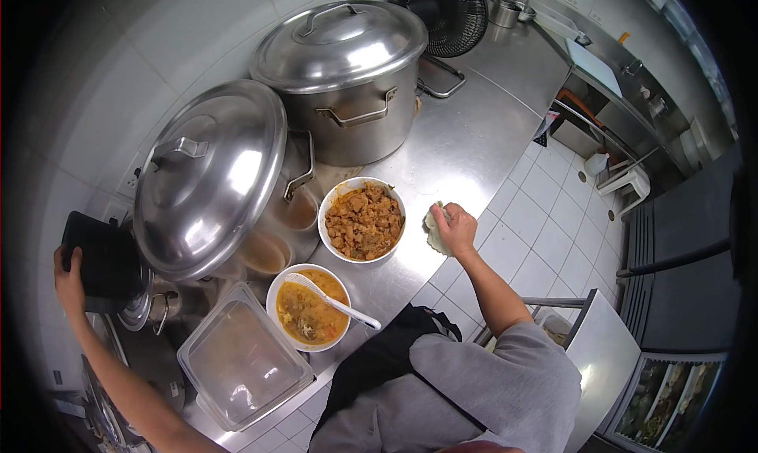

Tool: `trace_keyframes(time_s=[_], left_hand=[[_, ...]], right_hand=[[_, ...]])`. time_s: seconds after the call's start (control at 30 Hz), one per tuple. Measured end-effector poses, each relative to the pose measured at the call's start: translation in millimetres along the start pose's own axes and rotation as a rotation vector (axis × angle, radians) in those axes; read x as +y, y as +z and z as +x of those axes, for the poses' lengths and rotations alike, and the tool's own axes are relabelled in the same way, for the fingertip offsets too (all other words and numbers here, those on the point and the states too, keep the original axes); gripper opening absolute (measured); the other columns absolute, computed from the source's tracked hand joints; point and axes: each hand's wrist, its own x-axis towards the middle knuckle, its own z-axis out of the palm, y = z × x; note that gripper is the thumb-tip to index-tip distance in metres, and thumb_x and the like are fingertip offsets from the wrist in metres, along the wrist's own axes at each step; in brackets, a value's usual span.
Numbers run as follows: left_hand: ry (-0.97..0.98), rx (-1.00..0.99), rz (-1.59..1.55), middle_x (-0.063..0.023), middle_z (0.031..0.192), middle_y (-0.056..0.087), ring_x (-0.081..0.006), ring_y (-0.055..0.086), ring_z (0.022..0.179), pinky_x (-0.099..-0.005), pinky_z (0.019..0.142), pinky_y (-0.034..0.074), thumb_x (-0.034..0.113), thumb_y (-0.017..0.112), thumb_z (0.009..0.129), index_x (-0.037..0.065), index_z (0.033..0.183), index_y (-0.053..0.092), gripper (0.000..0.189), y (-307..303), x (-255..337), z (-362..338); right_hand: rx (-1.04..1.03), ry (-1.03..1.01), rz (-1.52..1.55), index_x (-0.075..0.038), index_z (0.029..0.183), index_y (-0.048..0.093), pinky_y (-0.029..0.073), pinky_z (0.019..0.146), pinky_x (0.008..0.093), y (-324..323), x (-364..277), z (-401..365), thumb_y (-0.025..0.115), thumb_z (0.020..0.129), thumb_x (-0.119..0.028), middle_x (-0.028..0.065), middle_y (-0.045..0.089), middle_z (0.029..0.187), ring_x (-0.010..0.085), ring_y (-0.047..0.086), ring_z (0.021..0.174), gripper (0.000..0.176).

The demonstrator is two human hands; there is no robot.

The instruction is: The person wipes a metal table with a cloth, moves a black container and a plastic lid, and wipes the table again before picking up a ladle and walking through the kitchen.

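My right hand (455,225) presses a pale green cloth (433,230) onto the steel counter (466,137), just right of a white bowl of brown meat stew (362,220). Far to the left, my left hand (67,283) holds a black rectangular container (103,259) beside a tilted pot lid (209,176). A second white bowl of orange soup (308,307) holds a white ladle (332,299) and sits near the counter's front edge.
A large lidded steel stockpot (347,82) stands at the back, with a black fan (442,11) behind it. A clear lidded plastic tub (241,362) sits front left. White tiled floor (545,208) and a fridge (679,295) lie to the right.
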Motion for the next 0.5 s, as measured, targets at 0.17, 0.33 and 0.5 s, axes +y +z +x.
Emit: trace_keyframes(time_s=[0.17,0.33,0.5], left_hand=[[0.002,-0.037,-0.019,-0.0174,0.136,0.056,-0.0366,0.051,0.128,-0.0411,0.106,0.037,0.056,0.055,0.089,0.012,0.137,0.052,0.065,-2.1,1.0,0.6],[0.008,-0.025,-0.045,-0.0168,0.134,0.058,-0.0348,0.052,0.127,-0.0404,0.106,0.037,0.056,0.056,0.088,0.01,0.136,0.053,0.066,-0.8,-0.5,0.8],[-0.046,0.061,-0.014,-0.0151,0.123,0.063,-0.0336,0.057,0.119,-0.0407,0.099,0.041,0.056,0.059,0.087,0.011,0.127,0.058,0.06,1.8,4.1,-5.7]], right_hand=[[0.009,-0.007,0.011,-0.006,0.063,0.057,0.045,0.052,0.0419,-0.4,-0.4,0.2,0.063,0.09,-0.044,0.0132,0.057,0.06,0.0334,0.058,0.053,0.048],[-0.07,0.041,-0.042,-0.006,0.067,0.061,0.049,0.056,0.042,-5.3,-3.3,1.1,0.062,0.089,-0.044,0.0132,0.064,0.07,0.0325,0.063,0.061,0.044],[-0.08,0.056,-0.041,-0.006,0.067,0.061,0.049,0.056,0.0422,-4.7,-2.8,0.3,0.062,0.089,-0.044,0.0136,0.064,0.07,0.0332,0.063,0.061,0.044]])
